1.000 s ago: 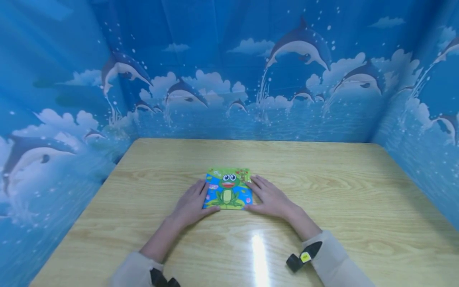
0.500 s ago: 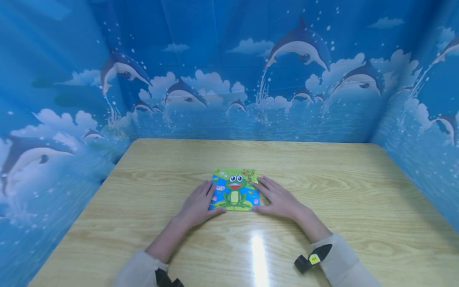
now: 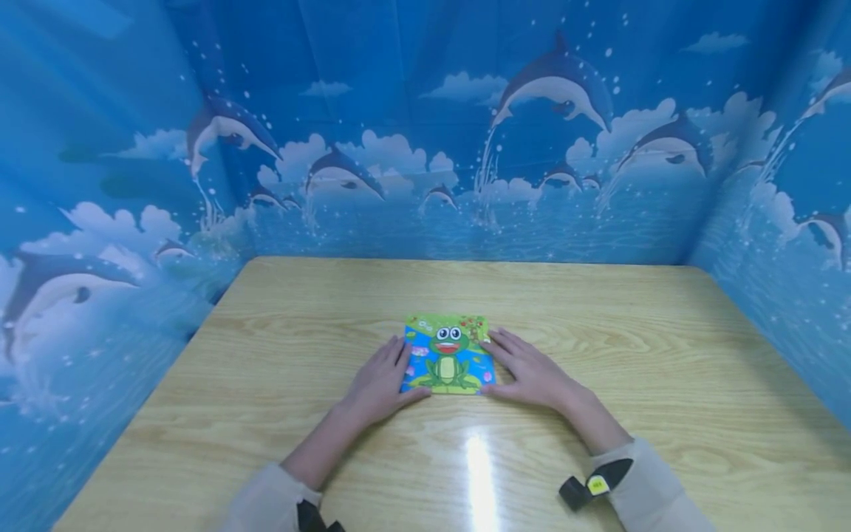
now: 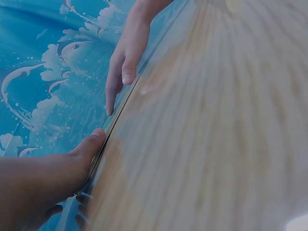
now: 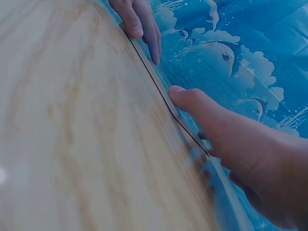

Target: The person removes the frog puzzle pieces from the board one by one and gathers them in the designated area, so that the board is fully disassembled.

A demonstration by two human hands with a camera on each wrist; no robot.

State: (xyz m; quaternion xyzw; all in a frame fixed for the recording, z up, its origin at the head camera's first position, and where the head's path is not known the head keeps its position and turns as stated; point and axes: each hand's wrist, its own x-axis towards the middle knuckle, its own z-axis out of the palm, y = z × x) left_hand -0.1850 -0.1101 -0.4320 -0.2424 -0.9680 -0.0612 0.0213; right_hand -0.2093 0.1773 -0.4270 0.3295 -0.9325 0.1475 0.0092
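Observation:
A flat, thin square board (image 3: 448, 369) with a green frog printed on it lies on the wooden table near its middle. My left hand (image 3: 382, 384) lies along the board's left side, fingers extended and thumb at the near left corner. On the opposite side, my right hand (image 3: 528, 371) touches the right edge with straight fingers, its thumb by the near right corner. From the left wrist view the board's edge (image 4: 120, 108) appears as a thin line with the left thumb resting on it. The right wrist view shows the right thumb against that thin edge (image 5: 156, 86) too.
The wooden table (image 3: 319, 295) extends around the board on all sides. Behind it and at both sides hangs a blue curtain (image 3: 412, 214) printed with dolphins and clouds. A bright light reflection lies on the tabletop toward the front.
The frog board has slid to the right and slightly nearer across the table, with both hands moving along at its sides.

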